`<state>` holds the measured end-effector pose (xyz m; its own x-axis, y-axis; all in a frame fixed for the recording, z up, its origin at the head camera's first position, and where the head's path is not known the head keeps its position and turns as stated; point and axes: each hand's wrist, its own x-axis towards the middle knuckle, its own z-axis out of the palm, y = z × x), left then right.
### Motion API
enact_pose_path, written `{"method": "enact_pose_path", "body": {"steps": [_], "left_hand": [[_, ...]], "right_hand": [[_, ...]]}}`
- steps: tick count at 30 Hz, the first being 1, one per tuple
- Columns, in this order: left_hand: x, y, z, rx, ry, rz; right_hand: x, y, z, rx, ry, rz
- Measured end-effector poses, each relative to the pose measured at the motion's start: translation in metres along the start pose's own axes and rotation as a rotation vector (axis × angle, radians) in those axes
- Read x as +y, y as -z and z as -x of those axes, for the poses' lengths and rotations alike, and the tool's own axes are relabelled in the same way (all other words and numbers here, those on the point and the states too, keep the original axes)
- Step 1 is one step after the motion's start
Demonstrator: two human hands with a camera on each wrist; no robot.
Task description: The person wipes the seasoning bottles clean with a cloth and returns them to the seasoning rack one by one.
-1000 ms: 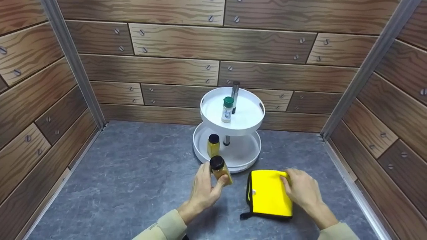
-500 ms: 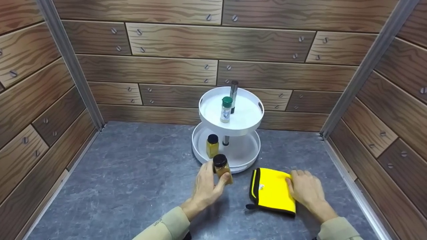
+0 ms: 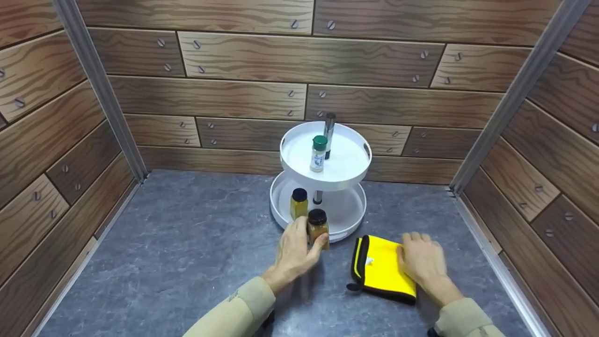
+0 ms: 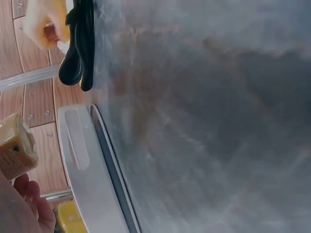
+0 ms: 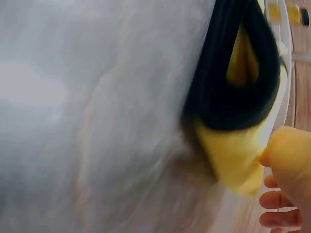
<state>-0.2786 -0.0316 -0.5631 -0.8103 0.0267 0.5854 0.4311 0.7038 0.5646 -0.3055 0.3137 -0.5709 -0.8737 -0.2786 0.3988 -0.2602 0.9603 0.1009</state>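
Note:
My left hand (image 3: 295, 250) grips a small spice bottle (image 3: 318, 230) with a black cap and brownish contents, held upright in front of the two-tier white turntable (image 3: 348, 229). In the left wrist view the bottle (image 4: 17, 148) is partly cut off by the frame edge. A similar black-capped bottle (image 3: 298, 206) with yellow contents stands on the lower tier. My right hand (image 3: 423, 260) lies at the right edge of a folded yellow cloth (image 3: 388, 269) with black trim. In the right wrist view its thumb touches the cloth (image 5: 233, 160), while the other fingers are apart from it.
On the upper tier stands a green-capped shaker (image 3: 318, 154), beside the metal post (image 3: 329, 133). Wood-patterned walls (image 3: 243, 98) enclose the grey work surface (image 3: 201, 252) at the back and on both sides.
My left hand has carried the bottle forward and slightly right, toward the lower tier. The cloth has shifted a little right and turned, and my right hand has loosened from its pinch on the edge.

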Motion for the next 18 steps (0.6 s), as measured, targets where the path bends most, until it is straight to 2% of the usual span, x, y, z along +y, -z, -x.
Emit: {"method": "enact_pose_path", "body": {"steps": [5,11,18], "left_hand": [[0.005,-0.007,-0.015,-0.012,0.034,-0.040],[0.008,-0.017,-0.029,-0.053,0.093,-0.089],[0.008,-0.030,-0.039,-0.077,0.094,-0.100]], "right_hand": [[-0.034,0.002,-0.011,0.089,0.112,-0.061],[-0.067,0.001,-0.030,0.138,0.261,-0.090],[-0.082,-0.004,-0.047,0.166,0.312,-0.102]]}}
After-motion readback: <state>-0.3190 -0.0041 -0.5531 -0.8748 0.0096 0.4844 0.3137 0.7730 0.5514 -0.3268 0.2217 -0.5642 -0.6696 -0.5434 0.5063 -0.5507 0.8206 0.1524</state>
